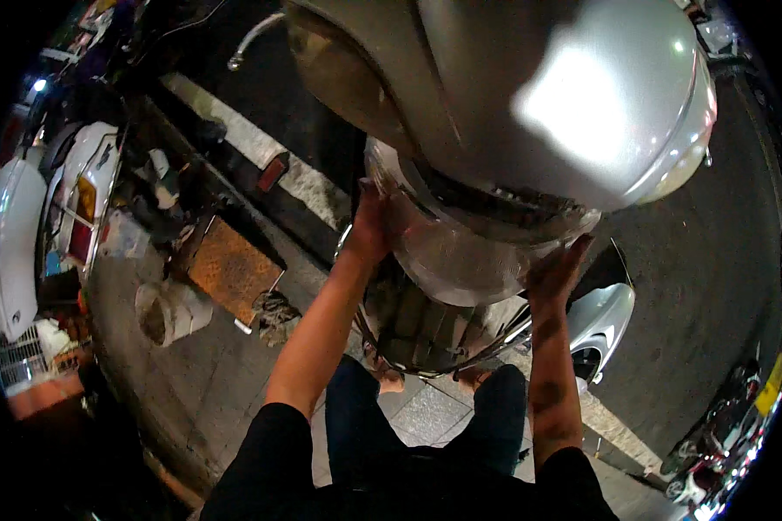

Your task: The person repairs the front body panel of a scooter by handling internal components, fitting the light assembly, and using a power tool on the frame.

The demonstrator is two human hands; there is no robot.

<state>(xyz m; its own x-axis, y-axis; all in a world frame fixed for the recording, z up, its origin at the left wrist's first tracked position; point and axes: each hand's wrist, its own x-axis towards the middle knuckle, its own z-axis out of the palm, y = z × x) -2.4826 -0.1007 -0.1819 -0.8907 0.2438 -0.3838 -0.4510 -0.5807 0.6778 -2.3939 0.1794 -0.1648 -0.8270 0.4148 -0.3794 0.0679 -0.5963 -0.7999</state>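
A large silver vehicle body (460, 69), glossy with a bright glare, fills the upper middle of the view. Beneath its lower edge is a curved translucent plastic cover (460, 252). My left hand (374, 217) grips that cover at its left side, and my right hand (552, 273) grips its right side, partly in shadow. The fingertips of both hands are hard to make out. Below the cover, between my forearms, is a dark glossy curved piece (421, 334). A silver curved panel (606, 317) lies to the right, beside my right forearm.
A rusty metal plate (230, 269), a stained bucket (169, 313) and loose scraps lie on the pavement at left, near white panels (13, 243). A painted kerb (230, 130) runs diagonally beside dark asphalt. Parked scooters (721, 425) stand at the lower right. My bare feet are below.
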